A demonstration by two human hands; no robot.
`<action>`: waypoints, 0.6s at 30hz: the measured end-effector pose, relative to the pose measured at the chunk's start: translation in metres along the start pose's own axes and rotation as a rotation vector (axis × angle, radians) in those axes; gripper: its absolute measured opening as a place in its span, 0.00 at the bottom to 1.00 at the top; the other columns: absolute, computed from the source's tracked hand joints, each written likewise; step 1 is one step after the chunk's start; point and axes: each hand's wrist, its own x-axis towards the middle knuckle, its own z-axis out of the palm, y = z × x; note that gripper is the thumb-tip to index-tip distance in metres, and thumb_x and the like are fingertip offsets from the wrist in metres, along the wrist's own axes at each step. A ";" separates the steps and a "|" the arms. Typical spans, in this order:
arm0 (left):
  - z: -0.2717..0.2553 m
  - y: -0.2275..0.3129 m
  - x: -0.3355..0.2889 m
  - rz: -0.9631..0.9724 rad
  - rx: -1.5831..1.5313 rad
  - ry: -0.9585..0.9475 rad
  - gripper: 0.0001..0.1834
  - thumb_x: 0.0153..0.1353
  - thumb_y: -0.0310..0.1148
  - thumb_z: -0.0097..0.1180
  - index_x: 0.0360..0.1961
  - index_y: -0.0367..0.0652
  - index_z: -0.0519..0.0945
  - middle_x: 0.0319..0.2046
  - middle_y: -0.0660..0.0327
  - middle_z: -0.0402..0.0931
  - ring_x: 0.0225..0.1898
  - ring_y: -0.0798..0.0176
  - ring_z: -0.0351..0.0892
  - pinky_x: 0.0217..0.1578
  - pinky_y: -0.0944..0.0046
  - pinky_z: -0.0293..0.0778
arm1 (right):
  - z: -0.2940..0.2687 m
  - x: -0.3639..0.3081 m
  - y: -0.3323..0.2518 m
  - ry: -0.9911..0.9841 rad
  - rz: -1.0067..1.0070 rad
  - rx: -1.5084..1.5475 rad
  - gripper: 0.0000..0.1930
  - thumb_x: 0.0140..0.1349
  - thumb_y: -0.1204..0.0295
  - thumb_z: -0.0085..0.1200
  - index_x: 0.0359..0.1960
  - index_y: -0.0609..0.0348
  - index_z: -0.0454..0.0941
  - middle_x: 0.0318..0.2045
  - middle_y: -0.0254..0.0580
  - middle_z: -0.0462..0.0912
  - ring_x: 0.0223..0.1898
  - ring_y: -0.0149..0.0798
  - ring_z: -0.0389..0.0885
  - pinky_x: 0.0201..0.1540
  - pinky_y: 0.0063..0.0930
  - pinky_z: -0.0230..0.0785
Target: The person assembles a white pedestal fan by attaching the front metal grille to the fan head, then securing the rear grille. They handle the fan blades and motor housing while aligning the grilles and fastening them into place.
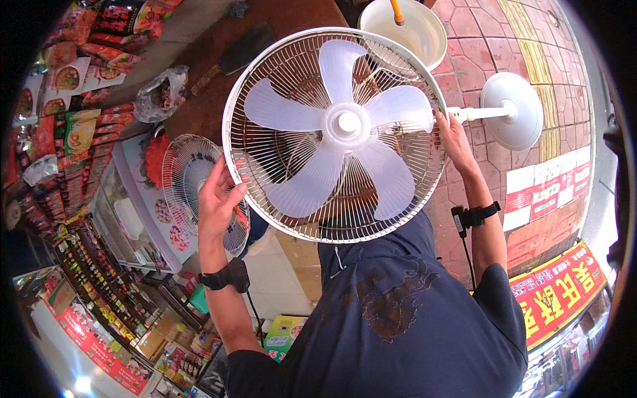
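Left hand point(220, 204): fingers part-curled, pinching rim of white fan point(347, 123), left side. Right hand point(454, 140): fingers bent round opposite rim. Fan fills centre frame, base point(512, 111) at right. Second fan point(187, 174) centre-left; bucket point(434, 41) top right.

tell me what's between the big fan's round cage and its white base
In the head view, the fan's white pole spans that stretch from cage to base, with red paving behind it.
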 end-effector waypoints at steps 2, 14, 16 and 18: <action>0.000 -0.001 0.001 0.001 -0.023 0.005 0.42 0.62 0.21 0.63 0.76 0.30 0.60 0.61 0.49 0.76 0.58 0.60 0.78 0.61 0.60 0.74 | 0.000 0.002 -0.003 -0.010 0.003 -0.011 0.19 0.79 0.54 0.48 0.48 0.59 0.78 0.24 0.28 0.73 0.24 0.24 0.71 0.27 0.25 0.66; 0.005 0.008 0.005 -0.048 -0.038 0.008 0.40 0.65 0.24 0.62 0.76 0.30 0.60 0.64 0.48 0.73 0.60 0.57 0.77 0.61 0.60 0.74 | -0.006 0.017 -0.014 -0.068 0.005 0.006 0.18 0.79 0.56 0.48 0.47 0.60 0.79 0.27 0.26 0.74 0.27 0.22 0.72 0.30 0.22 0.67; 0.006 0.009 0.007 -0.028 -0.029 0.003 0.39 0.66 0.24 0.62 0.76 0.29 0.59 0.65 0.48 0.73 0.62 0.57 0.76 0.62 0.59 0.73 | -0.007 0.020 -0.016 -0.084 0.007 0.013 0.18 0.79 0.56 0.48 0.48 0.61 0.79 0.28 0.26 0.73 0.27 0.22 0.71 0.30 0.22 0.67; 0.005 0.011 0.009 -0.030 -0.020 -0.007 0.39 0.66 0.24 0.61 0.76 0.28 0.59 0.65 0.48 0.73 0.63 0.57 0.75 0.63 0.59 0.72 | -0.010 0.022 -0.019 -0.094 0.032 -0.011 0.19 0.79 0.56 0.47 0.49 0.61 0.79 0.28 0.27 0.73 0.28 0.22 0.71 0.31 0.22 0.67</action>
